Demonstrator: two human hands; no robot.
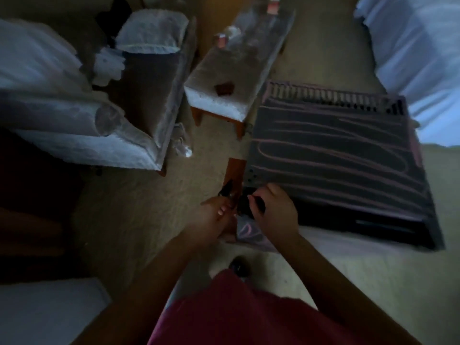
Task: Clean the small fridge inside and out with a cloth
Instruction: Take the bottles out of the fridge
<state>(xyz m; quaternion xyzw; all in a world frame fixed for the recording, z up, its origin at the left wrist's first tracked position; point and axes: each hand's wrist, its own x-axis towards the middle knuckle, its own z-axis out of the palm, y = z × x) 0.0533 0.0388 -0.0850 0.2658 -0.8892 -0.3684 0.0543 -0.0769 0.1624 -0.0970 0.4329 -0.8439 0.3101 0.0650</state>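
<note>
The small fridge (336, 155) lies with its coiled back facing up, at 3 o'clock from your hands. Your right hand (276, 210) has its grip curled round a dark object (249, 204) at the fridge's near corner. At 9 o'clock from it, your left hand (214, 215) pinches a small dark piece (227, 190), too blurred to name.

Matt dark metal on the fridge (336, 170), crossed by thin smooth tubing (323, 141). Rough carpet for the floor (139, 207). Soft white cloth on the bed (423, 58).
</note>
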